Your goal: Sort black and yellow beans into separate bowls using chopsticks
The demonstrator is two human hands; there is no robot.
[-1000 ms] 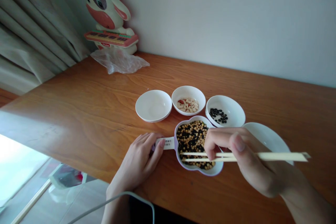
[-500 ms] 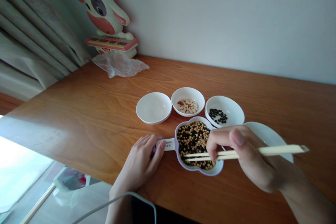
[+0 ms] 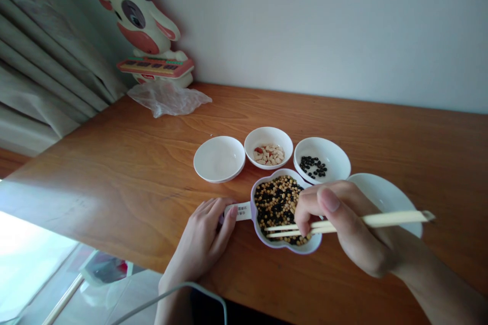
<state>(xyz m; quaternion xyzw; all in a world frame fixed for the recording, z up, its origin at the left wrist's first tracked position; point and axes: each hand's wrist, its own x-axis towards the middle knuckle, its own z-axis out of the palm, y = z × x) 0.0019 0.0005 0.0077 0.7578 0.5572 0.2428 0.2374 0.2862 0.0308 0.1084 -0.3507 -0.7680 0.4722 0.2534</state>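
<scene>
A lavender flower-shaped dish (image 3: 267, 240) full of mixed yellow and black beans (image 3: 276, 200) sits near the table's front edge. My left hand (image 3: 202, 238) rests on the dish's short labelled handle (image 3: 241, 210). My right hand (image 3: 343, 226) grips a pair of wooden chopsticks (image 3: 373, 220), whose tips lie low over the beans at the dish's near side. Behind the dish stand three small white bowls: an empty one (image 3: 219, 159), one with pale peanuts (image 3: 269, 148), one with a few black beans (image 3: 322, 160).
A larger white plate (image 3: 385, 198) lies to the right, partly behind my right hand. At the back left a cow-shaped toy keyboard (image 3: 147, 30) stands against the wall with a crumpled clear plastic bag (image 3: 168, 97) before it. Curtains hang at left. A grey cable (image 3: 168, 292) crosses below.
The view has shifted slightly, so everything sits a little left. The chopsticks stay over the mixed beans, their tips tilted a little more and nudged slightly within the dish. My left hand keeps the handle.
</scene>
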